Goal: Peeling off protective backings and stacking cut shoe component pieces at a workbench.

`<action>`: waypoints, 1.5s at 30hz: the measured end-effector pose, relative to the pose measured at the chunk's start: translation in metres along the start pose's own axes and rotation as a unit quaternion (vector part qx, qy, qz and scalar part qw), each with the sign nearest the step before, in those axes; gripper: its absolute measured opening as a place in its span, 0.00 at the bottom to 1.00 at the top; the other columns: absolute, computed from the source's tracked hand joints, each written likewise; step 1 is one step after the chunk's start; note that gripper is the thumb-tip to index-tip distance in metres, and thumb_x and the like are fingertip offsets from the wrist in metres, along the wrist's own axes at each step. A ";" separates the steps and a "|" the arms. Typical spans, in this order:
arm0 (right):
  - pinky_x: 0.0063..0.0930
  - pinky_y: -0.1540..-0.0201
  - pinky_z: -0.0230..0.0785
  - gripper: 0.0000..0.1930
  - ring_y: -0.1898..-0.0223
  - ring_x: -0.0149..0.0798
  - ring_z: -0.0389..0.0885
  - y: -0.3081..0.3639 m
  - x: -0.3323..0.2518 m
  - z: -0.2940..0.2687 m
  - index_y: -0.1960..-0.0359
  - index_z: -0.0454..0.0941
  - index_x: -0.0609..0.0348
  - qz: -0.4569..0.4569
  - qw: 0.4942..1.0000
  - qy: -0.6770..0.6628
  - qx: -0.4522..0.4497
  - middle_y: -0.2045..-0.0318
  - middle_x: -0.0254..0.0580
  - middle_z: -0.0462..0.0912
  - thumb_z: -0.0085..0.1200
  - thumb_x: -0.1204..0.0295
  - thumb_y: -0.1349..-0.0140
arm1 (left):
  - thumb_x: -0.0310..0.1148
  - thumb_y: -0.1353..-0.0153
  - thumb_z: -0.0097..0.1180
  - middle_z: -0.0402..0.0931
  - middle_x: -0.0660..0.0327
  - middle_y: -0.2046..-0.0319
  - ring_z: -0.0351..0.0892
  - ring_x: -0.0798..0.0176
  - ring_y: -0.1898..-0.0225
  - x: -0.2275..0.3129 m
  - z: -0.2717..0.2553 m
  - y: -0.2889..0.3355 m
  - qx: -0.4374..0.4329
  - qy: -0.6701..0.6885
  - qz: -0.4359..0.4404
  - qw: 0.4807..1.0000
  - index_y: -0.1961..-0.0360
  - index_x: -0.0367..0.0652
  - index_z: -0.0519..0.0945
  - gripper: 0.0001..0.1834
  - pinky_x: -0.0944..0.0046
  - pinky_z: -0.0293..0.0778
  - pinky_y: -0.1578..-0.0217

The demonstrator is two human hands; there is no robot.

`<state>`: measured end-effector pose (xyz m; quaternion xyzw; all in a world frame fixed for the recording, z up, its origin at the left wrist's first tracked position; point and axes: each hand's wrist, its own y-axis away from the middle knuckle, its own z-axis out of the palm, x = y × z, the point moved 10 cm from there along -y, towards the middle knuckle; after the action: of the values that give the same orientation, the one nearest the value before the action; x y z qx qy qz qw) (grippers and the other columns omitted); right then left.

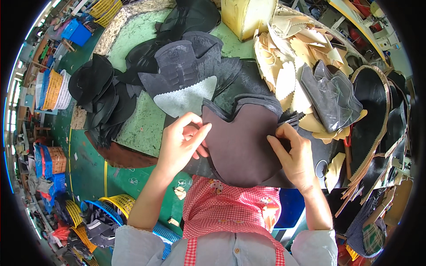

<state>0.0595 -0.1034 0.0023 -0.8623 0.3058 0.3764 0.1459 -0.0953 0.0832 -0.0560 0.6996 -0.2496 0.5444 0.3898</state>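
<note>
A dark brown shoe-upper piece (pixel 242 139), rounded below and notched on top, lies at the table's near edge in front of me. It seems to rest on similar dark pieces, whose edges show along its top. My left hand (pixel 184 142) is closed at its left edge, thumb and forefinger together and the other fingers curled beside it. On the opposite edge, my right hand (pixel 293 153) grips with the thumb on top, its other fingers partly hidden. Just beyond lies a pale grey piece with a zigzag edge (pixel 186 97), beside a pile of dark grey pieces (pixel 177 62).
Black cut pieces (pixel 95 84) are heaped at the table's left. To the right are cream scraps (pixel 288 75), folded black pieces (pixel 333 97) and long zigzag-edged pieces (pixel 370 106). A yellowish block (pixel 247 17) stands at the back. Baskets (pixel 120 204) sit on the green floor at lower left.
</note>
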 end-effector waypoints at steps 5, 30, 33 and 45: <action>0.31 0.68 0.72 0.09 0.74 0.45 0.83 -0.005 0.003 -0.002 0.65 0.75 0.62 0.006 1.000 -0.005 -0.001 0.74 0.48 0.81 0.62 0.71 0.37 | 0.30 0.36 0.63 0.77 0.61 0.82 0.78 0.68 0.84 0.008 -0.001 -0.004 0.028 -0.107 0.056 0.992 0.66 0.41 0.73 0.10 0.68 0.65 0.85; 0.51 0.24 0.39 0.48 0.25 0.50 0.54 0.048 -0.009 0.042 0.28 0.59 0.61 -0.199 0.966 0.142 -0.083 0.27 0.51 0.59 0.57 0.41 0.43 | 0.71 0.53 0.62 0.50 0.34 0.28 0.49 0.37 0.26 0.047 0.095 0.035 -0.063 -0.511 0.295 0.805 0.31 0.23 0.56 0.66 0.41 0.51 0.30; 0.54 0.25 0.37 0.44 0.24 0.52 0.52 0.040 0.014 0.011 0.29 0.59 0.64 -0.130 0.979 0.160 0.003 0.28 0.55 0.59 0.55 0.47 0.39 | 0.70 0.52 0.62 0.49 0.33 0.28 0.48 0.33 0.26 0.040 0.079 0.040 -0.043 -0.499 0.298 0.812 0.30 0.21 0.53 0.67 0.39 0.49 0.29; 0.48 0.25 0.45 0.37 0.28 0.48 0.62 -0.014 0.002 -0.007 0.31 0.62 0.66 -0.191 0.968 0.149 0.071 0.33 0.54 0.68 0.58 0.57 0.36 | 0.61 0.46 0.63 0.60 0.46 0.30 0.53 0.45 0.26 0.052 0.066 0.033 -0.096 -0.503 0.306 0.803 0.32 0.36 0.66 0.49 0.33 0.37 0.30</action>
<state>0.0734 -0.0970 0.0054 -0.9387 0.1794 0.1860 0.2283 -0.0683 0.0141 -0.0042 0.7212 -0.6629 0.1808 0.0879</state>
